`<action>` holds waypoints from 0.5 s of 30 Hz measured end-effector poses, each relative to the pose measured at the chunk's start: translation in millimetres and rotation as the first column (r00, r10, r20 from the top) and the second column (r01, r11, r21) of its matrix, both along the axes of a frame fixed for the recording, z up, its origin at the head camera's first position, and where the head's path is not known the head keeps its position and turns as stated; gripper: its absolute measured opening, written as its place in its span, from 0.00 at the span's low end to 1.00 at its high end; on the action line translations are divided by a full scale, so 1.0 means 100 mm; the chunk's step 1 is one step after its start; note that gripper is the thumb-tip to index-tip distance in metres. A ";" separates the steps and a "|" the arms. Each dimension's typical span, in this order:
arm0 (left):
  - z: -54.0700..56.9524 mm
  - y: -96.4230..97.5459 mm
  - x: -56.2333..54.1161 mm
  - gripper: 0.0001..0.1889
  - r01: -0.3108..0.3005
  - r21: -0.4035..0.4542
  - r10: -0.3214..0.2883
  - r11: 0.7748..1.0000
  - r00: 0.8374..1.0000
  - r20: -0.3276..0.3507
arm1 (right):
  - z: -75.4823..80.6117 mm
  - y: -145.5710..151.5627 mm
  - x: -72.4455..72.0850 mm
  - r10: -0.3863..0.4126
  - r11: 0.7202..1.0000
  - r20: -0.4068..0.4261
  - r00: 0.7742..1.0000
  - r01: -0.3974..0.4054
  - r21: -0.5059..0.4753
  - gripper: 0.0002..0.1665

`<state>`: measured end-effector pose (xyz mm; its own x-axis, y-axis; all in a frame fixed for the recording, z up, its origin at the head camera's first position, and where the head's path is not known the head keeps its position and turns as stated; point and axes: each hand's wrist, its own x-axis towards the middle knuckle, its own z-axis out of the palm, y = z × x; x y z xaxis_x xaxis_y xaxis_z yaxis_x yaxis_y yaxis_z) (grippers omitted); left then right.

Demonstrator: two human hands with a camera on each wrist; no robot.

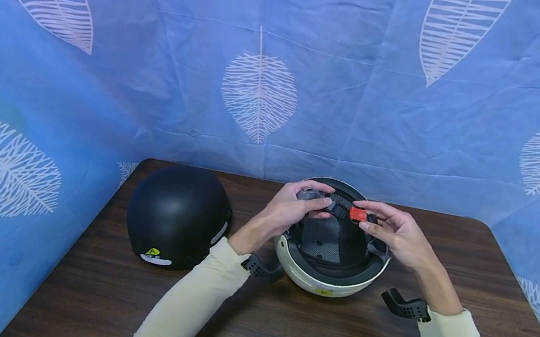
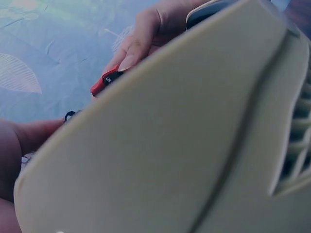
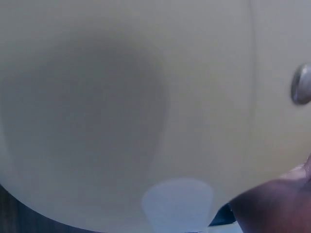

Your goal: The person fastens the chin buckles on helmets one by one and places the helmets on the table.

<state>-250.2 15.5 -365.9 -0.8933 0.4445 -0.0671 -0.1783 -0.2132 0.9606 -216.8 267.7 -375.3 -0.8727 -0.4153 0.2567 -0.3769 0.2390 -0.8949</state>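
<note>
A cream helmet (image 1: 306, 276) lies upside down on the table, its black padded lining (image 1: 320, 239) facing up. Over its opening, my right hand (image 1: 404, 239) pinches a red buckle (image 1: 358, 214) between thumb and fingers. Just left of it, my left hand (image 1: 288, 205) pinches the dark strap end (image 1: 335, 207) of the chin strap. A small gap shows between the two pieces. From the left wrist, the helmet's pale shell (image 2: 160, 126) fills most of the view, with the red buckle past its rim. The shell (image 3: 209, 111) also covers most of the right wrist view.
A matte black helmet (image 1: 178, 213) sits dome up on the left of the dark wooden table (image 1: 309, 335). Behind the table hangs a blue cloth (image 1: 330, 108) with white leaf prints. Each wrist wears a black camera mount (image 1: 406, 307).
</note>
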 end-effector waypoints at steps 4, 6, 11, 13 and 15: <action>-0.01 0.01 0.00 0.14 0.007 0.010 -0.006 1.000 1.000 -0.011 | -0.01 0.00 0.01 -0.039 0.999 -0.019 0.999 0.040 0.036 0.23; -0.01 0.01 0.00 0.13 0.007 0.010 -0.007 1.000 1.000 -0.015 | -0.01 0.00 0.02 -0.053 0.998 -0.031 0.998 0.054 0.043 0.22; -0.02 0.03 -0.01 0.09 0.002 -0.003 -0.002 1.000 1.000 -0.014 | 0.00 -0.01 0.04 -0.069 0.997 -0.049 0.996 0.070 0.031 0.22; -0.02 0.03 -0.01 0.08 -0.001 -0.010 0.001 1.000 1.000 -0.012 | 0.00 -0.02 0.05 -0.071 0.997 -0.052 0.996 0.073 0.027 0.22; -0.02 0.04 0.00 0.08 -0.003 -0.020 0.003 1.000 1.000 -0.008 | 0.00 -0.01 0.05 -0.069 0.997 -0.054 0.996 0.071 0.031 0.21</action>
